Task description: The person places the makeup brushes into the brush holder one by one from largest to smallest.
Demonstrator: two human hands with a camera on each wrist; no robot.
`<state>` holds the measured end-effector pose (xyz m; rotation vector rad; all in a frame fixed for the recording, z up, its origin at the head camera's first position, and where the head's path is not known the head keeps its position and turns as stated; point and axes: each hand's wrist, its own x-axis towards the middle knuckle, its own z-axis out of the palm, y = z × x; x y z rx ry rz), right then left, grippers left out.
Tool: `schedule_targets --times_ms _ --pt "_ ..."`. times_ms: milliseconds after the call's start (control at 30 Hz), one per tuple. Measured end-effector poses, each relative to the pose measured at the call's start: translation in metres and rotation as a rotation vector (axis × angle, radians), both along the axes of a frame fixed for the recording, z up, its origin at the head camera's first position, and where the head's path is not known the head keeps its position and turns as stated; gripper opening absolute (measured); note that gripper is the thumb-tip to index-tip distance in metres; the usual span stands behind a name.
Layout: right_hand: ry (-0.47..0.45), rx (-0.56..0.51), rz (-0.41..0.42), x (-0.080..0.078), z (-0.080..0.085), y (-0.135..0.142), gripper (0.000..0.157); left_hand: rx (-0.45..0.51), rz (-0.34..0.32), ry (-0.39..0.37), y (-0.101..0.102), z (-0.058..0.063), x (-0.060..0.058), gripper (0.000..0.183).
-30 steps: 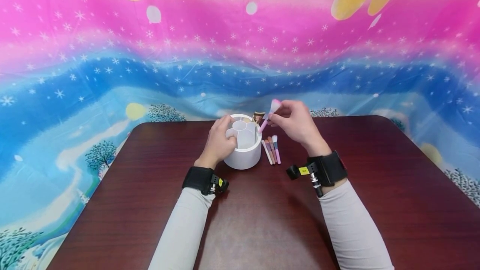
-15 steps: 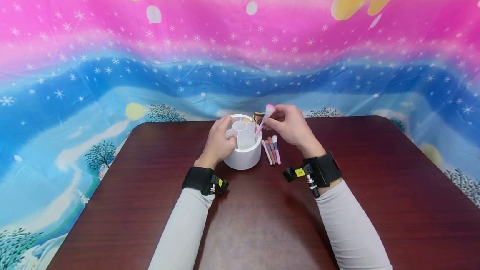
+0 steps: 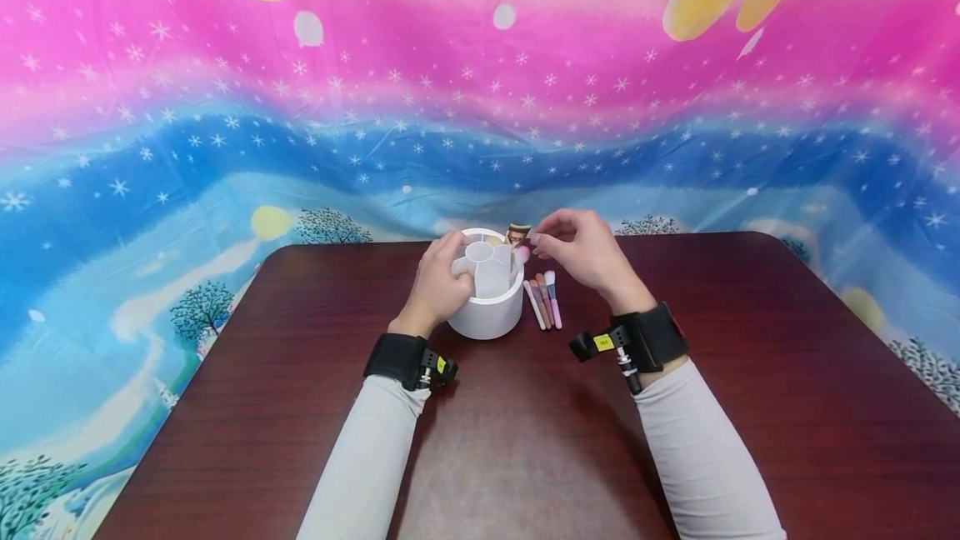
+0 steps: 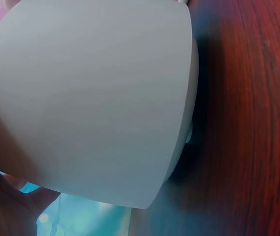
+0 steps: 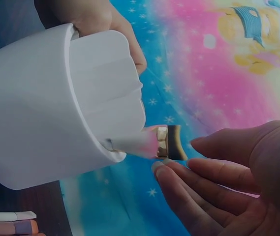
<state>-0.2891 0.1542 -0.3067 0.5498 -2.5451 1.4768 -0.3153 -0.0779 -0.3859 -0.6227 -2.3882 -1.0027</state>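
A white round makeup brush holder (image 3: 484, 320) with inner compartments stands on the table. My left hand (image 3: 437, 283) grips its left rim; in the left wrist view the holder's white wall (image 4: 90, 98) hides most of that hand. A makeup brush with pink-tipped white bristles (image 5: 139, 143) leans in the holder's right side, bristles up. Behind it rises a brush with a gold ferrule and dark bristles (image 5: 174, 142). My right hand (image 3: 583, 247) is just right of these brushes, thumb and fingers apart, holding nothing.
Several small makeup brushes (image 3: 543, 300) lie side by side on the dark red-brown table (image 3: 495, 440), right of the holder. A patterned cloth (image 3: 450, 140) hangs behind the table's back edge.
My right hand has lowered the pink-tipped brush, handle first, into the holder and let it go. The thumb and fingers have parted. My left hand keeps its place on the rim.
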Motion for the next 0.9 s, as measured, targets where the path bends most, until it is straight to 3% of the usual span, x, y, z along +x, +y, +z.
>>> schedule_targets --times_ms 300,567,900 --pt "0.010 0.014 -0.007 -0.002 0.003 0.009 0.016 -0.035 -0.037 -0.006 -0.004 0.005 0.003 0.037" --pt "0.104 0.258 -0.129 -0.010 -0.008 0.024 0.013 -0.072 -0.035 -0.023 -0.005 0.005 0.003 0.039" --pt "0.038 0.446 -0.103 -0.024 -0.033 0.030 0.016 -0.055 -0.053 0.022 -0.005 0.005 0.002 0.050"
